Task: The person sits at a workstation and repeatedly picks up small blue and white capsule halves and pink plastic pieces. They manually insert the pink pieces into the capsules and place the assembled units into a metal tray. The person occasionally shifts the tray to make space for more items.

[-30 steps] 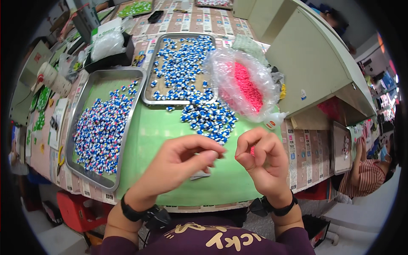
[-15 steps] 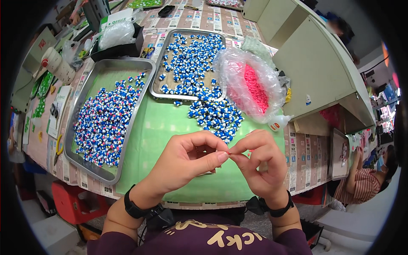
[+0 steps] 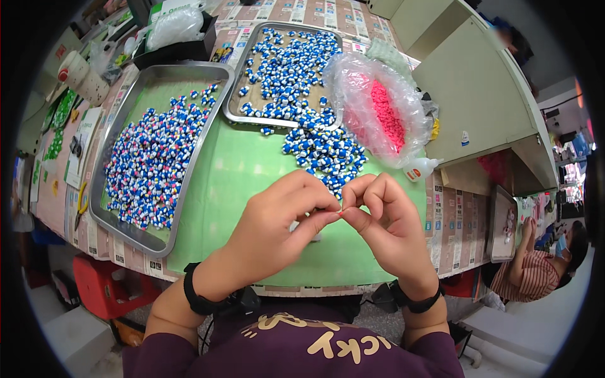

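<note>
Over the green mat (image 3: 246, 169), my left hand (image 3: 280, 217) and my right hand (image 3: 384, 220) meet with thumbs and forefingers pinched. Between the touching fingertips shows a tiny pinkish-red piece (image 3: 341, 211), mostly hidden. Something whitish peeks out below my left fingers, too covered to name. Just beyond the hands lies a heap of small blue-and-white pieces (image 3: 324, 154), spilling from a metal tray (image 3: 228, 104) of similar ones. An open clear plastic bag (image 3: 353, 120) holds many small pink pieces (image 3: 387, 116). Beside it lies a white squeeze bottle (image 3: 421, 169).
At left stands a second metal tray (image 3: 173, 233) of blue-and-white pieces with pink bits. Yellow-handled pliers (image 3: 82, 200) lie beyond its left side. A black box (image 3: 176, 53) holds clear plastic. A beige cabinet (image 3: 479, 94) borders the right. Another person (image 3: 532, 264) sits far right.
The view has shifted, so the trays and bag sit higher in the picture. Both hands still meet at the fingertips, with the right fingers curled a little differently.
</note>
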Available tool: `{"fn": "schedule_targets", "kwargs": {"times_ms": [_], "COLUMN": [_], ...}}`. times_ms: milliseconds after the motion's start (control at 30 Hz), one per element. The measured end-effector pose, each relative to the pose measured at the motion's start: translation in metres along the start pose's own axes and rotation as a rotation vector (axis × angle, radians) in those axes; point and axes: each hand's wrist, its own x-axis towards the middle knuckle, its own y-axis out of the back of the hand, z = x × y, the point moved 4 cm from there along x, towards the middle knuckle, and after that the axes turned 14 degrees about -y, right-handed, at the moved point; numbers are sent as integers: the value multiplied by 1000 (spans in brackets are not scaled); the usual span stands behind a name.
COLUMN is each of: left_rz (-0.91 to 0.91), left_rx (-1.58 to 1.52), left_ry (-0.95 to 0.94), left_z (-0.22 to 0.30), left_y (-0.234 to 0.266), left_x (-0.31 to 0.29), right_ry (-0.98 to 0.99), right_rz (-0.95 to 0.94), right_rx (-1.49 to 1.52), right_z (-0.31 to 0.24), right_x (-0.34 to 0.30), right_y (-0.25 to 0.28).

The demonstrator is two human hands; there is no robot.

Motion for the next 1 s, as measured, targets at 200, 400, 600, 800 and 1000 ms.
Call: {"fn": "schedule_targets", "kwargs": {"times_ms": [200, 400, 600, 800, 1000], "left_rz": [268, 263, 221, 239, 281], "left_rx": [-285, -336, -511, -550, -720], "left_ry": [359, 363, 478, 382, 472], "left_z": [-25, -32, -32, -34, -28], "left_y": [29, 52, 50, 38, 20], "left_x": [-24, -30, -31, -28, -19], "right_ry": [178, 181, 143, 114, 134], "right_rz": [-99, -163, -153, -69, 9], "right_rx": [-579, -837, -781, -331, -79], "right_z": [9, 14, 12, -2, -9], "right_x": [7, 11, 12, 10, 8], "right_y": [-13, -31, -29, -15, -16]}}
